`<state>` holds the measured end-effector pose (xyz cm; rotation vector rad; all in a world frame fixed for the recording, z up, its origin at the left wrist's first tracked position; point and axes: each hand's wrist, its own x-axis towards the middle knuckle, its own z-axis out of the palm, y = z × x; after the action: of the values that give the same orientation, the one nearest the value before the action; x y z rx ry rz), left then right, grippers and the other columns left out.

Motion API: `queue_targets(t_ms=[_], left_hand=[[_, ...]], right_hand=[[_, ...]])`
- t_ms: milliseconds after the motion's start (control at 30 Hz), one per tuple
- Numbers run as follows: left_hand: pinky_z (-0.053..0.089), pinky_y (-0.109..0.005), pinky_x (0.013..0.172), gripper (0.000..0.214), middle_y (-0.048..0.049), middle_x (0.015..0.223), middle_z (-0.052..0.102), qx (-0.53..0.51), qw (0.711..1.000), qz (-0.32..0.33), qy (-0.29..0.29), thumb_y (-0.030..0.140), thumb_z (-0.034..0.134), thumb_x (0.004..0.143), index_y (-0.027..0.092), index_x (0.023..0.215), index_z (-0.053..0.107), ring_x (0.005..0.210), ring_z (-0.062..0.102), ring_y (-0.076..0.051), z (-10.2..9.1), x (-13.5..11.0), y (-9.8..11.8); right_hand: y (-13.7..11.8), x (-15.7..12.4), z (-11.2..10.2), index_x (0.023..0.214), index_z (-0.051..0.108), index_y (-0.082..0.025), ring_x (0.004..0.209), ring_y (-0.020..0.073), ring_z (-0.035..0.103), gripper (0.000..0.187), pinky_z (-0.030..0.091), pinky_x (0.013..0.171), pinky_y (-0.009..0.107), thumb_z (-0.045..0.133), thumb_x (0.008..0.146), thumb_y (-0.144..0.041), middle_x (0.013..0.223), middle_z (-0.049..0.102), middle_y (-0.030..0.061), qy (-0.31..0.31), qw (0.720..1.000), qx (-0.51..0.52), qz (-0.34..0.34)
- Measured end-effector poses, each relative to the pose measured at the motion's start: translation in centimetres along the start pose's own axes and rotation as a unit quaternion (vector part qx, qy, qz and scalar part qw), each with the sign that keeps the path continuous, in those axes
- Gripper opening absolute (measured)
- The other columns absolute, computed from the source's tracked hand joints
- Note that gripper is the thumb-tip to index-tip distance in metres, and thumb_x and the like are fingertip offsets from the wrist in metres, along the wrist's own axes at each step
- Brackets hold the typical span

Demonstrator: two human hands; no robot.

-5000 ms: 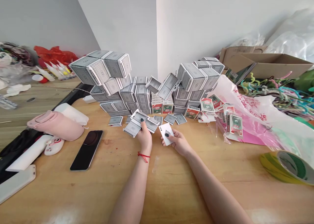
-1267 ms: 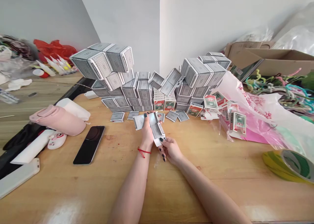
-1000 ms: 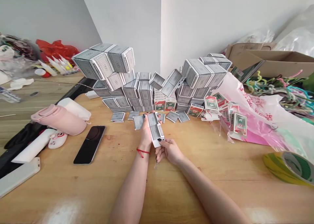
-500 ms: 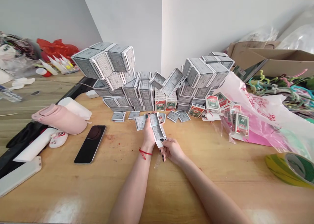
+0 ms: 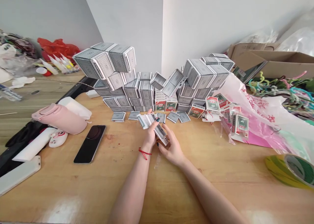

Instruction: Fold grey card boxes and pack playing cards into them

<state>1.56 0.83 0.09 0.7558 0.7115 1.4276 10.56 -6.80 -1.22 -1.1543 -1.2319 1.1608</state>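
Note:
My left hand, with a red string bracelet on its wrist, grips a folded strip of grey-backed playing cards. My right hand holds the strip's lower end between its fingers, close beside my left hand. Another part of the strip sticks out to the left of my left hand, and how it joins is partly hidden by my fingers. Just beyond my hands, several loose grey-backed cards lie flat on the wooden table. A tall structure of joined grey card blocks rises behind them.
Boxed card decks stand within the structure. To the left lie a pink bottle and a black phone. To the right are a pink-and-white plastic bag, a tape roll and a cardboard box.
The card strip has tilted from nearly upright to slanting down to the right. My right hand has moved up along it, and my hands are closer together.

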Motion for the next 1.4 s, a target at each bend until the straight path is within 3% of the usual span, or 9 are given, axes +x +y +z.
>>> queue_targets(t_ms=[133,200,267,533,767,900,1033,1167,1400], left_hand=[[0.038,-0.026,0.088,0.054,-0.0046,0.108,0.056,0.049,0.998,0.005,-0.033,0.033,0.067,0.064,0.024,0.114,0.050,0.101,0.052,-0.017,-0.1,0.1,-0.2],[0.037,-0.028,0.089,0.051,-0.0062,0.109,0.056,0.065,0.997,0.021,-0.034,0.034,0.067,0.064,0.022,0.111,0.052,0.104,0.050,-0.019,-0.2,0.3,0.0],[0.037,-0.029,0.089,0.045,-0.0068,0.107,0.057,0.105,0.993,0.032,-0.039,0.029,0.068,0.064,0.020,0.106,0.054,0.102,0.051,-0.019,-0.4,0.6,0.4],[0.044,-0.027,0.077,0.048,-0.0057,0.099,0.058,0.180,0.981,0.027,-0.067,0.014,0.071,0.056,0.019,0.099,0.052,0.090,0.056,-0.017,-0.7,0.7,0.3],[0.046,-0.033,0.079,0.041,-0.0070,0.092,0.064,0.194,0.968,-0.099,-0.124,0.012,0.070,0.055,0.016,0.094,0.058,0.084,0.060,-0.020,-1.2,0.8,0.2],[0.045,-0.037,0.083,0.040,-0.0064,0.090,0.066,0.188,0.967,-0.122,-0.121,0.010,0.070,0.053,0.016,0.092,0.062,0.087,0.060,-0.022,-1.8,1.2,-0.1],[0.045,-0.039,0.082,0.032,-0.0072,0.091,0.067,0.207,0.966,-0.121,-0.095,0.015,0.070,0.057,0.015,0.088,0.064,0.087,0.061,-0.023,-2.1,1.3,-0.2],[0.044,-0.040,0.084,0.033,-0.0080,0.095,0.066,0.224,0.962,-0.123,-0.095,0.019,0.070,0.058,0.016,0.090,0.065,0.090,0.060,-0.024,-2.1,1.2,-0.4],[0.045,-0.041,0.084,0.035,-0.0084,0.092,0.067,0.225,0.958,-0.135,-0.112,0.021,0.070,0.058,0.015,0.092,0.065,0.085,0.061,-0.023,-2.0,1.3,-0.7]], right_hand=[[0.1,0.7,-0.7,0.109,0.051,-0.019,0.064,0.0187,0.062,0.034,0.052,0.057,0.033,0.051,0.078,-0.035,0.080,0.065,0.0073,0.071,0.997,0.031,0.016],[0.0,1.2,-1.5,0.097,0.050,-0.016,0.048,0.0171,0.059,0.032,0.050,0.048,0.031,0.052,0.077,-0.041,0.056,0.062,0.0016,0.098,0.990,0.087,0.045],[-0.1,1.6,-2.6,0.090,0.048,-0.017,0.040,0.0151,0.055,0.032,0.048,0.043,0.028,0.057,0.074,-0.042,0.048,0.059,-0.0015,0.111,0.985,0.117,0.057],[0.0,2.5,-4.8,0.076,0.048,-0.017,0.030,0.0075,0.041,0.028,0.033,0.032,0.020,0.062,0.070,-0.040,0.039,0.049,-0.0062,0.109,0.988,0.094,0.051],[0.5,2.7,-6.3,0.070,0.044,-0.019,0.026,0.0044,0.026,0.030,0.019,0.027,0.018,0.064,0.067,-0.040,0.034,0.038,-0.0105,0.070,0.991,0.071,0.084],[0.9,3.0,-6.9,0.071,0.046,-0.018,0.028,0.0052,0.034,0.031,0.024,0.028,0.018,0.065,0.065,-0.042,0.041,0.044,-0.0085,0.066,0.990,0.085,0.096],[1.1,3.2,-7.4,0.076,0.049,-0.018,0.033,0.0079,0.043,0.032,0.031,0.030,0.019,0.061,0.067,-0.047,0.046,0.049,-0.0060,0.117,0.985,0.088,0.088],[1.1,3.1,-7.9,0.073,0.053,-0.017,0.031,0.0065,0.035,0.030,0.027,0.031,0.018,0.058,0.071,-0.047,0.039,0.044,-0.0067,0.145,0.988,0.003,0.060],[1.2,3.0,-8.0,0.070,0.049,-0.018,0.032,0.0059,0.033,0.026,0.025,0.033,0.019,0.056,0.074,-0.044,0.043,0.041,-0.0073,0.109,0.993,-0.024,0.028]])
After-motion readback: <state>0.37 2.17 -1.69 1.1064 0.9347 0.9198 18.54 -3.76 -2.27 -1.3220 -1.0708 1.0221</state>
